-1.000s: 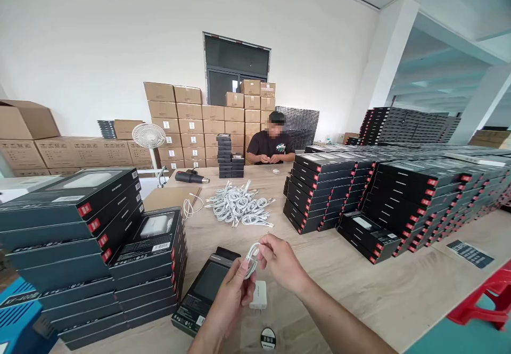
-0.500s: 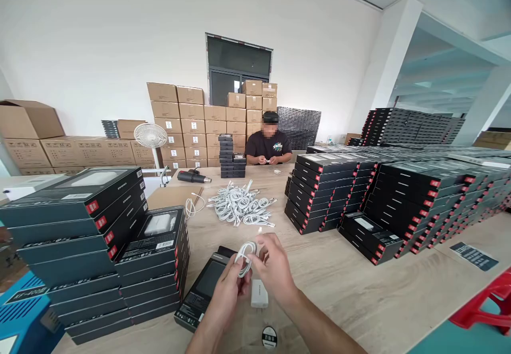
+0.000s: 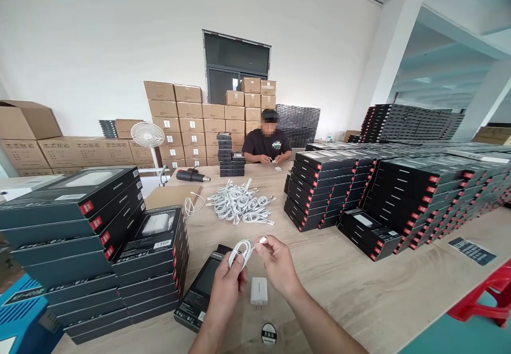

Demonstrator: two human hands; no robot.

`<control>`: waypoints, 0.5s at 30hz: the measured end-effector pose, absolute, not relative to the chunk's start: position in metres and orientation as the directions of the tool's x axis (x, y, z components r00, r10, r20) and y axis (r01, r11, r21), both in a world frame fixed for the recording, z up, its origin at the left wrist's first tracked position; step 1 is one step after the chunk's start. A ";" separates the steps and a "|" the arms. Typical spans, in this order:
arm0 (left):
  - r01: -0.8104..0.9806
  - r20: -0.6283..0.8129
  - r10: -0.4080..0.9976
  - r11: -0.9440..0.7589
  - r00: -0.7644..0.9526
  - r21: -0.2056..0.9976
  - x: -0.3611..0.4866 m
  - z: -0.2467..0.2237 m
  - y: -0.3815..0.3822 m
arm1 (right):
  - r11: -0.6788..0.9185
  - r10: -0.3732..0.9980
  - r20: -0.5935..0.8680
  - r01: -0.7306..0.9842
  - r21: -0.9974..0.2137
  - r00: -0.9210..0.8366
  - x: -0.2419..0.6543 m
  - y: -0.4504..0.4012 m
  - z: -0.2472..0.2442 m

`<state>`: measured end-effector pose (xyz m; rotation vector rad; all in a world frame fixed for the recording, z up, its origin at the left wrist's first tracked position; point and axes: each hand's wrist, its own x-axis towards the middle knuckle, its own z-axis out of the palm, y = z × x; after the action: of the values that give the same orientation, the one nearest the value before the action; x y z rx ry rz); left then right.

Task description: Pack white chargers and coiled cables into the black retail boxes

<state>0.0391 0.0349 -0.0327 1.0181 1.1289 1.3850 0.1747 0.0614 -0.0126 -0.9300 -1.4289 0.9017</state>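
A coiled white cable is held in my left hand, thumb and fingers closed around the lower part of the loops. My right hand pinches the cable near its white plug end, to the right of the coil. Below and between the hands a white charger lies on the table, its prongs toward me. Nearer to me is a round black-and-white label. A black box lies flat to the left, partly behind my left hand.
A pile of white cables lies ahead, beside a heat gun. Stacked black boxes flank both sides, left and right. A person sits across the table. A red stool stands lower right.
My right hand has drawn the plug end out to the right of the coil. The coil in my left hand has shifted slightly left, and the charger is more exposed.
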 end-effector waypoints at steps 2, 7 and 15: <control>-0.225 -0.031 0.992 0.003 -0.121 0.974 0.040 -0.034 0.035 | 0.446 0.895 0.445 0.104 -0.889 -0.031 0.174 0.056 -0.018; -0.291 -0.125 0.989 0.097 -0.081 0.952 0.042 -0.032 0.034 | 0.428 0.903 0.426 0.019 -0.904 -0.062 0.175 0.050 -0.022; -0.269 0.019 0.993 0.012 0.113 0.963 0.034 -0.019 0.028 | 0.381 0.913 0.386 -0.063 -0.923 -0.136 0.184 0.053 -0.003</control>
<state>0.0344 0.0284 -0.0191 1.0613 0.9237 1.2444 0.1842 0.0532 -0.0027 -0.8150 -1.4492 1.0282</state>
